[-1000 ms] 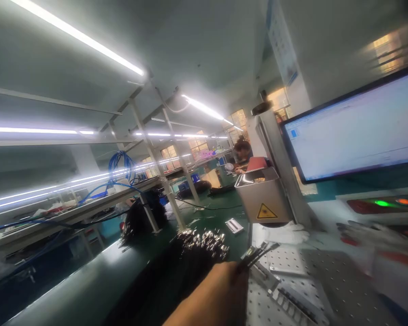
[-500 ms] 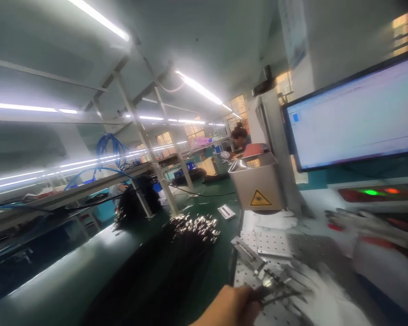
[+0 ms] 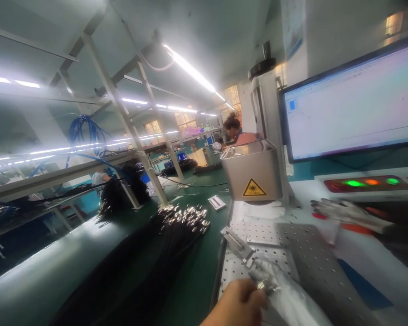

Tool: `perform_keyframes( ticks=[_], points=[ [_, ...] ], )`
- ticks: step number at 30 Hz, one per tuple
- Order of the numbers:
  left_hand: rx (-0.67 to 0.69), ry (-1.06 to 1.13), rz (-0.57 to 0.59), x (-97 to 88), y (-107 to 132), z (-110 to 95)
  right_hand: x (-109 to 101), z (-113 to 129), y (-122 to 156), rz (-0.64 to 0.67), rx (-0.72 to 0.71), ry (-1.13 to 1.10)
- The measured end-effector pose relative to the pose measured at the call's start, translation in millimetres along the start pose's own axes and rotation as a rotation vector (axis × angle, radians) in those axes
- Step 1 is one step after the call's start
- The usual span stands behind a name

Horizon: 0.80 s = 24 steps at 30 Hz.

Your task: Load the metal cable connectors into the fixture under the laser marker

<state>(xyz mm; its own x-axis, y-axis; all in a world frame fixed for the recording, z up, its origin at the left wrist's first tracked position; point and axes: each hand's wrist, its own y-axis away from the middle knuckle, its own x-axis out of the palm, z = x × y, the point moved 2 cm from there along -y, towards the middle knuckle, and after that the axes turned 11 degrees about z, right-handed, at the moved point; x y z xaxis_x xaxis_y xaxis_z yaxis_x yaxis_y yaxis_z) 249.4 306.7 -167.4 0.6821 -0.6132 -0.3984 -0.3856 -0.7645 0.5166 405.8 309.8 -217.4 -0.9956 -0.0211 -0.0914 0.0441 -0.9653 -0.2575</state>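
Since a moment ago, the left hand (image 3: 240, 301) has dropped lower over the perforated plate (image 3: 309, 258), and the metal-tipped pieces (image 3: 267, 284) it pinches now sit against a blurred white form, possibly the gloved right hand (image 3: 289, 299); whether that hand is closed I cannot tell. The left hand's fingers are clamped on the small shiny connectors. A flat metal fixture (image 3: 238, 242) lies just beyond them on the plate, whose matte grey surface is dotted with holes. To the left, past the plate's edge, a bundle of black cables (image 3: 177, 226) with glinting tips spreads over the smooth green bench (image 3: 54, 271), which stretches open leftward. Behind the plate stands a boxy metal housing (image 3: 253, 174) with a yellow warning label, and a glowing monitor (image 3: 353, 108).
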Motion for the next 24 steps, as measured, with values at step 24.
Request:
perform_keyframes(
  ticks=[24],
  points=[
    [-0.037,0.193,-0.244,11.0,-53,8,-49,-59,7,0.038,-0.675,1.454]
  ],
)
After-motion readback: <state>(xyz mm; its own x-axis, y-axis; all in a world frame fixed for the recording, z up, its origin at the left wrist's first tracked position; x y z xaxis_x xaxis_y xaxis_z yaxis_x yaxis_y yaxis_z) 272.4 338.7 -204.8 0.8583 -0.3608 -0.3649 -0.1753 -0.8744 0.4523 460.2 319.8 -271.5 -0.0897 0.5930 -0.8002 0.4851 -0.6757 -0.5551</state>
